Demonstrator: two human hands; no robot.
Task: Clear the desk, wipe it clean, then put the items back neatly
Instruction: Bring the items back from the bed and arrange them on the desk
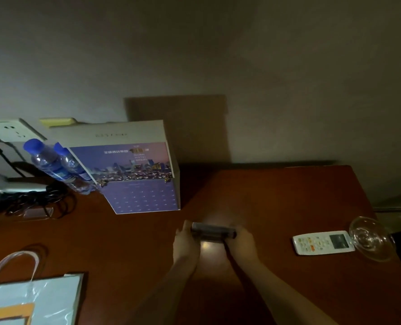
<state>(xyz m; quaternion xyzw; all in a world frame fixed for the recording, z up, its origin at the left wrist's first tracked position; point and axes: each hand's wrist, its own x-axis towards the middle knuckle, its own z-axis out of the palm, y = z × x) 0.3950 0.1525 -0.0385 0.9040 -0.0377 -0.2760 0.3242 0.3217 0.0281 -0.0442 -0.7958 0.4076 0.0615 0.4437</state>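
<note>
Desk (288, 195): lying dim, reddish wood.
Hands: left hand (185, 245) and right hand (240, 242) gripping opposite ends of small dark box (213, 232), right of desk calendar (138, 177).

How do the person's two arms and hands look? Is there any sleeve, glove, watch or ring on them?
Both arms are bare as far as the picture shows: no sleeve reaches the forearms. The left hand and the right hand wear no gloves. I see no watch or bracelet at either wrist. The light is dim, so a thin ring on a finger cannot be ruled out.
</note>
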